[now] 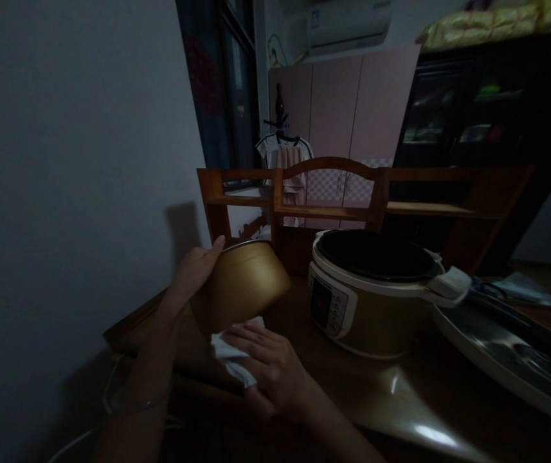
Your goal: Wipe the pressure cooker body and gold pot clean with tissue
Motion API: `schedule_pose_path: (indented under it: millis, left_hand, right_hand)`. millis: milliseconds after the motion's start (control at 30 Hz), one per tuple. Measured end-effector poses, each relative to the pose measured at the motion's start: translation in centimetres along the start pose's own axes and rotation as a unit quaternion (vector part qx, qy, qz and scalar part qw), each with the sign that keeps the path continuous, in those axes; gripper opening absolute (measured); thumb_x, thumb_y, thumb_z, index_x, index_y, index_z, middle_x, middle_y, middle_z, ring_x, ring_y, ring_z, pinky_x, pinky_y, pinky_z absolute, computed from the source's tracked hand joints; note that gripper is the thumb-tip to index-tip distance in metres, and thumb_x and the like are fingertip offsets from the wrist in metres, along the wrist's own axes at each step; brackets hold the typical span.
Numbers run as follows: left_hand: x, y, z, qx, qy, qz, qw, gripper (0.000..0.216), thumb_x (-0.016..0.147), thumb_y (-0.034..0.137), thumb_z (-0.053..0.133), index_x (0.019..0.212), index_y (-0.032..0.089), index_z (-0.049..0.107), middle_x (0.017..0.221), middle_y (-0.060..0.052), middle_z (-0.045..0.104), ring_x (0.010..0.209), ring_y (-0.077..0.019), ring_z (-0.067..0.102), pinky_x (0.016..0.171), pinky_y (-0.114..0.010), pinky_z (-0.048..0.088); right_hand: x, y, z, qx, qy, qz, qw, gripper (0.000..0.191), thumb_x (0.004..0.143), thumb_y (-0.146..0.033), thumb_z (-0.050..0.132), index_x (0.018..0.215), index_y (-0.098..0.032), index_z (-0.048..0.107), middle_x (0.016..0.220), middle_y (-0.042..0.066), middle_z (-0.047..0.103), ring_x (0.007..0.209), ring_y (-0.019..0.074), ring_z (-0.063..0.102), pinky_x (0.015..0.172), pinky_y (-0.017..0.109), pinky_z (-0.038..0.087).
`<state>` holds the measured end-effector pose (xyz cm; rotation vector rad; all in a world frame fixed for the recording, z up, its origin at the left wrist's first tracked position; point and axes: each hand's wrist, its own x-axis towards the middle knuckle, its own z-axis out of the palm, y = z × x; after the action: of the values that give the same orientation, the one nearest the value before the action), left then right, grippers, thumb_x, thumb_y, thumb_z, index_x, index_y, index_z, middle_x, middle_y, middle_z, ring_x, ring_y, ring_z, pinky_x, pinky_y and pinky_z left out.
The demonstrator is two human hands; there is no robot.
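Observation:
A gold-coloured cooker inner pot [251,276] is tilted on its side above the left part of the wooden table. My left hand [198,270] grips its rim, the thumb up at the edge and the other fingers hidden by the pot. Against the pot's lower outer side, my right hand [270,360] presses a crumpled white tissue [231,354], its fingers laid over it. To the right stands the cooker body [371,321], with a control panel on its front and a dark open top.
The cooker's lid [511,360] lies at the right, partly cut off by the frame. A wooden shelf rack [328,211] runs along the table's back. A white wall [87,161] rises close on the left, and a pale cord [106,392] hangs below the table edge.

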<state>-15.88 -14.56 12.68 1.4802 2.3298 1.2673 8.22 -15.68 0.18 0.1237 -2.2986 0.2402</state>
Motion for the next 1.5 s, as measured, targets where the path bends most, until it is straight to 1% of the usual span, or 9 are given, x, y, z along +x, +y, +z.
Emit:
schedule_pose_path:
  millis: [100, 200, 267, 333, 467, 600, 800, 1100, 1500]
  left_hand:
    - [-0.3, -0.2, 0.1, 0.004, 0.013, 0.011, 1.000, 0.073, 0.079, 0.083, 0.033, 0.041, 0.022, 0.043, 0.046, -0.004, 0.043, 0.048, -0.0159, 0.042, 0.052, -0.030, 0.027]
    - [-1.0, -0.1, 0.3, 0.018, 0.041, 0.016, 0.999, 0.073, 0.082, 0.081, 0.032, 0.039, 0.022, 0.039, 0.044, -0.002, 0.039, 0.045, -0.0140, 0.039, 0.054, -0.031, 0.025]
    - [-1.5, 0.0, 0.4, 0.029, 0.075, 0.027, 0.996, 0.073, 0.084, 0.079, 0.031, 0.038, 0.022, 0.038, 0.043, -0.002, 0.036, 0.045, -0.0131, 0.038, 0.056, -0.031, 0.025]
    - [-1.9, 0.2, 0.6, 0.033, 0.105, 0.044, 0.993, 0.073, 0.086, 0.076, 0.030, 0.038, 0.021, 0.039, 0.042, -0.001, 0.035, 0.046, -0.0131, 0.040, 0.057, -0.031, 0.025]
    - [-2.6, 0.5, 1.1, 0.034, 0.116, 0.058, 0.991, 0.071, 0.087, 0.073, 0.032, 0.041, 0.021, 0.046, 0.042, -0.002, 0.040, 0.051, -0.0148, 0.046, 0.060, -0.030, 0.027]
    - [-2.9, 1.0, 1.7, 0.061, 0.139, 0.067, 0.986, 0.069, 0.088, 0.071, 0.032, 0.041, 0.022, 0.044, 0.044, -0.003, 0.042, 0.053, -0.0160, 0.048, 0.061, -0.031, 0.028]
    - [-3.0, 0.9, 1.7, 0.064, 0.141, 0.057, 0.986, 0.069, 0.089, 0.070, 0.030, 0.042, 0.022, 0.045, 0.043, -0.003, 0.041, 0.053, -0.0162, 0.047, 0.060, -0.031, 0.027]
    - [-2.7, 0.6, 2.0, 0.050, 0.144, 0.062, 0.986, 0.071, 0.088, 0.071, 0.032, 0.045, 0.019, 0.054, 0.046, -0.004, 0.047, 0.054, -0.0152, 0.046, 0.059, -0.030, 0.026]
    - [-2.3, 0.4, 2.1, 0.052, 0.145, 0.045, 0.987, 0.072, 0.086, 0.073, 0.032, 0.040, 0.021, 0.048, 0.043, -0.003, 0.043, 0.049, -0.0136, 0.045, 0.057, -0.031, 0.028]
  right_hand:
    - [-2.0, -0.2, 0.4, 0.058, 0.131, 0.044, 0.989, 0.051, 0.091, -0.027, 0.039, 0.137, -0.023, 0.058, 0.143, 0.002, 0.059, 0.135, 0.0216, 0.054, 0.116, 0.045, 0.043]
    - [-2.8, -0.1, -0.3, 0.086, 0.278, 0.168, 0.942, 0.045, 0.099, -0.028, 0.035, 0.136, -0.029, 0.060, 0.143, -0.001, 0.059, 0.135, 0.0268, 0.053, 0.114, 0.052, 0.044]
    - [-2.4, 0.3, -1.1, 0.090, 0.339, 0.244, 0.904, 0.042, 0.102, -0.031, 0.035, 0.135, -0.030, 0.062, 0.143, -0.002, 0.059, 0.137, 0.0287, 0.051, 0.115, 0.054, 0.042]
    - [-1.5, 0.9, -2.1, 0.089, 0.361, 0.284, 0.884, 0.041, 0.103, -0.035, 0.036, 0.136, -0.030, 0.062, 0.143, -0.001, 0.059, 0.139, 0.0295, 0.049, 0.117, 0.054, 0.039]
    - [0.4, 2.0, -3.0, 0.086, 0.330, 0.282, 0.897, 0.043, 0.105, -0.037, 0.034, 0.144, -0.032, 0.053, 0.145, -0.001, 0.057, 0.143, 0.0266, 0.043, 0.120, 0.054, 0.033]
    - [1.6, 2.2, -2.5, 0.065, 0.251, 0.244, 0.934, 0.047, 0.106, -0.033, 0.033, 0.152, -0.032, 0.040, 0.158, -0.002, 0.040, 0.150, 0.0233, 0.029, 0.124, 0.051, 0.026]
    - [2.0, 1.9, -2.2, 0.011, 0.186, 0.193, 0.963, 0.049, 0.105, -0.025, 0.033, 0.153, -0.033, 0.037, 0.162, -0.002, 0.033, 0.152, 0.0221, 0.023, 0.125, 0.051, 0.024]
    - [1.5, 2.0, -2.6, -0.023, 0.170, 0.178, 0.969, 0.052, 0.104, -0.020, 0.034, 0.155, -0.031, 0.034, 0.163, -0.002, 0.029, 0.152, 0.0222, 0.025, 0.124, 0.052, 0.028]
    - [0.3, 2.0, -2.4, -0.032, 0.164, 0.168, 0.972, 0.054, 0.102, -0.018, 0.034, 0.155, -0.026, 0.034, 0.163, 0.002, 0.030, 0.151, 0.0226, 0.027, 0.124, 0.051, 0.030]
